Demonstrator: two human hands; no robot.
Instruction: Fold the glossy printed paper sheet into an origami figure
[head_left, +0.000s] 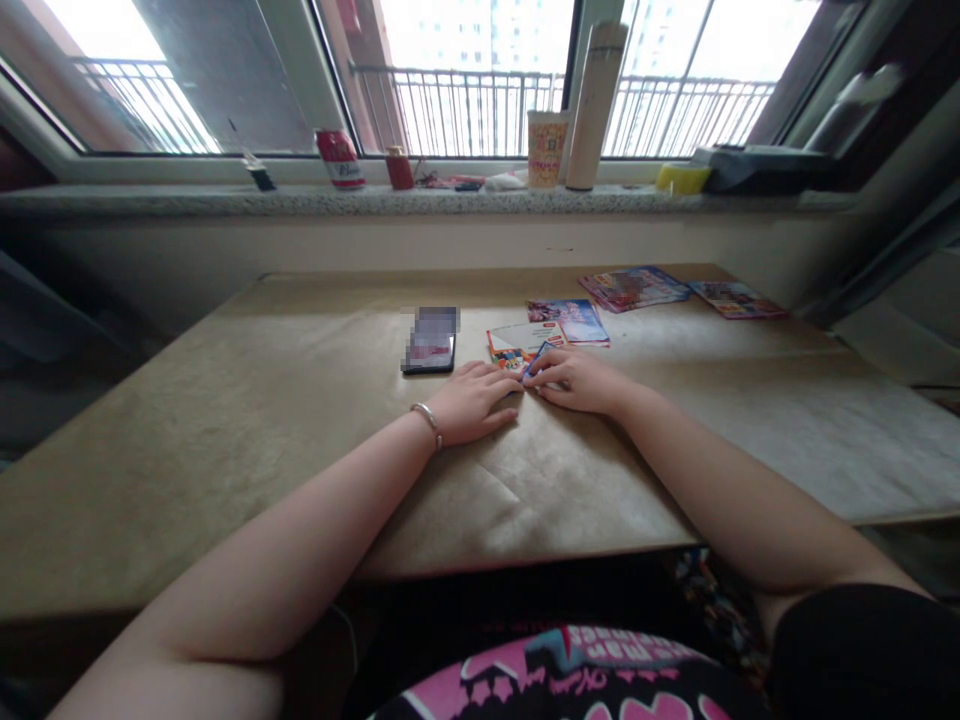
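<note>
My left hand (471,403) lies flat on the table, fingers stretched out and a silver bracelet (427,418) at the wrist. Its fingertips press at the near edge of a colourful printed card (510,357). From the right, my right hand (576,379) pinches a small blue-edged piece of paper (541,350), mostly hidden by the fingers. I cannot tell whether this piece is part of the card or separate. A white-and-red printed sheet (525,336) lies just beyond the fingers. Left of it is a phone (435,338) with its screen lit.
Glossy picture cards (574,318) lie behind my right hand, with more stacked cards (634,287) and another pile (736,299) farther right. A beige cover spreads over the table (247,430). The windowsill holds a red can (340,160), a paper cup (547,150) and a tall cylinder (595,110).
</note>
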